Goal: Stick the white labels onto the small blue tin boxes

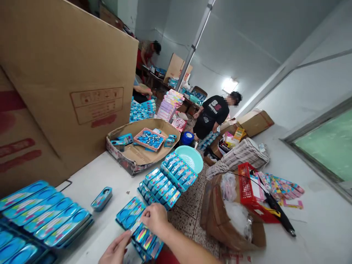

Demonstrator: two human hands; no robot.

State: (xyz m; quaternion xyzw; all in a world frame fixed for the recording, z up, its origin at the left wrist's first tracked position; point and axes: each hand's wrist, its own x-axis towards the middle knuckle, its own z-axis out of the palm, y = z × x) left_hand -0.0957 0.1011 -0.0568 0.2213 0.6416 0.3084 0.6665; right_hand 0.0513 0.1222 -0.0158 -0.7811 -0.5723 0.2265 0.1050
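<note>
My right hand [155,219] curls over a row of blue tin pencil cases [147,240] with shiny rainbow lids, at the bottom of the view. My left hand [115,250] is just beside that row, fingers extended, and holds nothing I can see. More of the blue tins lie in tight rows [46,216] at the lower left on the white table [90,183]. One lone tin [101,199] sits between those rows and my hands. Further rows [162,187] stand on edge toward the table's far end.
A cardboard tray [121,161] holds a pink tray [143,131] of small blue items. A large cardboard sheet [68,91] rises at left. Beyond the table are a teal basin [189,157], a red basket [246,187], and a person in black [211,113]. Another person [145,55] works at the back.
</note>
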